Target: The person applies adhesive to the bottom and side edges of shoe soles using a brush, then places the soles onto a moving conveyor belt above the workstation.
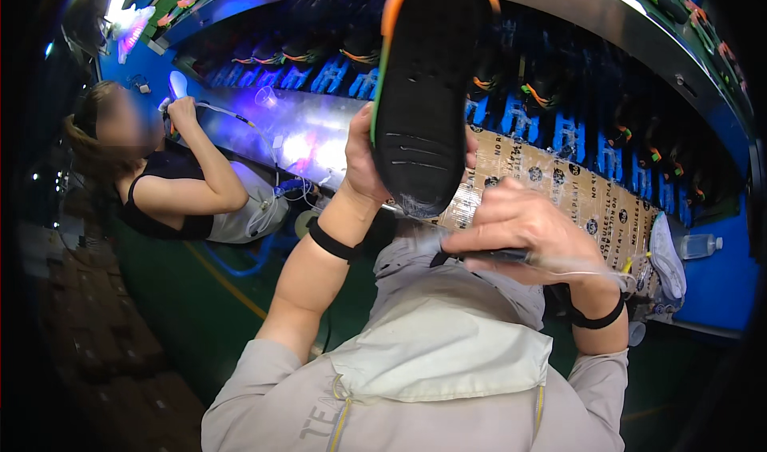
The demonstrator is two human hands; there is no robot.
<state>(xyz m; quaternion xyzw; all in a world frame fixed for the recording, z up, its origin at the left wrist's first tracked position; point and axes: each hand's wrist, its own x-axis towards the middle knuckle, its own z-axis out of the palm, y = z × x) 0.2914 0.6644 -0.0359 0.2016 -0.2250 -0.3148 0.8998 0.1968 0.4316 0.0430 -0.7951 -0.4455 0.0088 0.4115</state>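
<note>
Upright in front of me stands a shoe sole (pixel 423 92), black on its inner face with an orange and green rim. My left hand (pixel 367 160) is closed round its sides near the lower end, with the fingers mostly behind it. Shiny wet-looking streaks cross the sole's lower part. Just below and to the right, my right hand (pixel 527 228) grips a brush (pixel 503 254) with a dark handle and a thin clear tube at its back end. The brush's pale head is smeared by motion, near the sole's bottom edge; I cannot tell if they touch.
Cardboard covered with clear film (pixel 551 184) lies on the bench beyond my hands. Behind it runs a rack of blue holders (pixel 519 120) with dark shoe parts. A plastic bottle (pixel 700 246) and white cloth (pixel 668 256) lie right. A seated co-worker (pixel 184 172) works left.
</note>
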